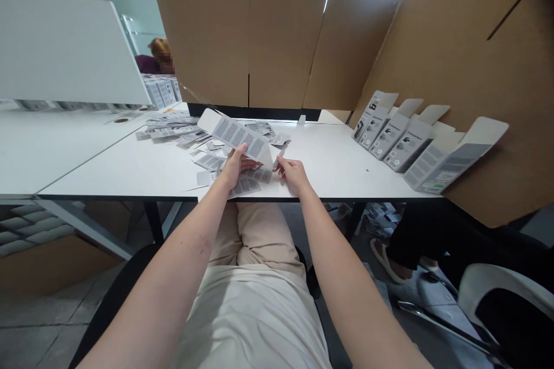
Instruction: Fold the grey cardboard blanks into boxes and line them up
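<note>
The flat, unfolded carton (237, 135) is lifted off the white table (337, 164) near its front edge, tilted so its printed side faces up; the panel carries blocks of small grey print, too fine to read from here. The left hand (234, 165) is closed on the carton's lower edge, thumb on top. The right hand (292, 172), just at its three o'clock, pinches the carton's lower right corner between narrow fingertips. Beneath both hands lie more flat cartons (247, 183) with the same grey text blocks, and a loose spread of flats (173, 127) fans away toward ten o'clock. Over at two o'clock a row of folded boxes (404, 141) leans with lids open against the tall cardboard wall (467, 69); each shows a dark product picture and lines of print, none of it legible. Cardboard sheets also stand at twelve o'clock. At ten o'clock, behind a white divider panel (64, 52), another person (158, 57) sits beside a further row of standing boxes (162, 92).
</note>
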`<state>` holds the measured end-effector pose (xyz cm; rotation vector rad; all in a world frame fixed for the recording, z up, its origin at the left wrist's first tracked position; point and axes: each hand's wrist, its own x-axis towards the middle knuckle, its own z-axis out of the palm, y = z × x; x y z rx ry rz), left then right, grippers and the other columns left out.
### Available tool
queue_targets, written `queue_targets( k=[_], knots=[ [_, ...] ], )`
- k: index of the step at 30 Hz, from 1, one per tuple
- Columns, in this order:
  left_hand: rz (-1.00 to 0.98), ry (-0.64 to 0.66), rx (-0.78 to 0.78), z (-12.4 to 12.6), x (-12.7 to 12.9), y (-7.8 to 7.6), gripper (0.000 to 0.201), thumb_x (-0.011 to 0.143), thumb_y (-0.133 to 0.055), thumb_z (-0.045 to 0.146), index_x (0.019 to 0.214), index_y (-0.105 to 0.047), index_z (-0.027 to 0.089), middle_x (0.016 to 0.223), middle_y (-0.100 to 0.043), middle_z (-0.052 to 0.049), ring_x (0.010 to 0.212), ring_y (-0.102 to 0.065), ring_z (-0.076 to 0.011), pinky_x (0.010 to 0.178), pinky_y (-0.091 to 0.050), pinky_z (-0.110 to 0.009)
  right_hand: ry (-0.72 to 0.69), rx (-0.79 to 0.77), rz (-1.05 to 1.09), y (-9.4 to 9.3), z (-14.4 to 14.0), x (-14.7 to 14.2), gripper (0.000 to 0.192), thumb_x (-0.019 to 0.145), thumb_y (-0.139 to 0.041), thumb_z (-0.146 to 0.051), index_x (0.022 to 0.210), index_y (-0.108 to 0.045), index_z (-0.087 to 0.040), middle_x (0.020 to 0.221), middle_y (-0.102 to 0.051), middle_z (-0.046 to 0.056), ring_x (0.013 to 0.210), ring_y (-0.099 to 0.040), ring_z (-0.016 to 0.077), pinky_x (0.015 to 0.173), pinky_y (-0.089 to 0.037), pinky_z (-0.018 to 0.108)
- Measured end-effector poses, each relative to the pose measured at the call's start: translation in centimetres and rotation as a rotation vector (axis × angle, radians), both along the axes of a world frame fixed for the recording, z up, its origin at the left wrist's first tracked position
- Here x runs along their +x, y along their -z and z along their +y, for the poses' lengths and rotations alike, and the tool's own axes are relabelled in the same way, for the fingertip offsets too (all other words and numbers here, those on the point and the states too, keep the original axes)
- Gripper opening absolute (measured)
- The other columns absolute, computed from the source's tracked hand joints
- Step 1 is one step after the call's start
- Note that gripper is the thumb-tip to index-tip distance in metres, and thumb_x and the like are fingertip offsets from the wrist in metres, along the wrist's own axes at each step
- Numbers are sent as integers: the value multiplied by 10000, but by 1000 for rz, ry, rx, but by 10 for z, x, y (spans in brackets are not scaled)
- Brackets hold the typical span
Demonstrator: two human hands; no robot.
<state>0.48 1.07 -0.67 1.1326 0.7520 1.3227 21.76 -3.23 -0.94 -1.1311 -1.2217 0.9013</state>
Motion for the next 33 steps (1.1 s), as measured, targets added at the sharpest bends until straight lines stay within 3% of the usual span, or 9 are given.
queue_targets(
  k=[8, 14, 19, 22, 25, 27, 30, 33],
  knots=[
    [27, -11, -7, 2, 2, 2, 661, 882, -821, 833, 1054, -782, 197, 892, -869, -132, 884, -900, -333, 881, -682, -412, 45, 8, -67, 2, -1, 3, 656, 903, -838, -779, 570, -704, -230, 469, -512, -18, 491, -441, 139, 542, -365, 306],
    [1, -37, -2, 3, 1, 1, 652, 843, -918, 783, 1118, -735, 220, 878, -835, -55, 842, -890, -292, 861, -693, -402, 38, 22, -74, 2, 0, 3, 705, 888, -834, -881, 625, -731, -235, 534, -623, 20, 498, -491, 156, 523, -412, 314],
    [-10, -52, 6, 0, 1, 1, 710, 829, -977, 736, 1254, -693, 244, 866, -843, -37, 828, -881, -301, 885, -688, -434, 64, 23, -76, 7, 2, 5, 699, 868, -836, -864, 593, -722, -232, 464, -515, -19, 483, -436, 144, 515, -368, 306],
    [-20, -67, -7, 2, 1, 1, 732, 835, -987, 726, 1300, -666, 261, 880, -851, -34, 831, -879, -304, 893, -686, -449, 66, 26, -57, 10, 5, 5, 707, 852, -818, -896, 632, -727, -230, 542, -612, 8, 489, -434, 136, 502, -362, 307],
    [-33, -92, -35, 5, 1, 1, 729, 839, -961, 766, 1259, -670, 246, 894, -855, -61, 831, -878, -302, 870, -694, -436, 43, 37, -33, 11, 7, 4, 706, 806, -841, -917, 811, -807, -212, 747, -756, 43, 521, -469, 122, 509, -401, 302],
    [-44, -115, -56, 7, 0, 1, 736, 854, -923, 808, 1231, -679, 225, 888, -850, -80, 837, -880, -300, 858, -698, -417, 18, 48, -22, 11, 8, 4, 741, 724, -951, -841, 1080, -877, -195, 878, -793, 37, 547, -489, 111, 517, -419, 291],
    [-57, -141, -80, 10, -1, 1, 752, 891, -860, 858, 1213, -694, 199, 863, -838, -97, 817, -875, -295, 825, -697, -388, -21, 68, -20, 12, 9, 6, 1064, 544, -1109, -614, 1471, -822, -176, 1022, -803, 32, 575, -481, 81, 531, -432, 273],
    [-54, -138, -85, 10, -1, 1, 753, 920, -823, 878, 1198, -710, 188, 836, -827, -96, 755, -854, -283, 766, -686, -373, -51, 95, -23, 13, 9, 7, 1224, 526, -1113, -531, 1632, -739, -163, 1083, -813, 43, 596, -471, 69, 559, -476, 276]
  ],
)
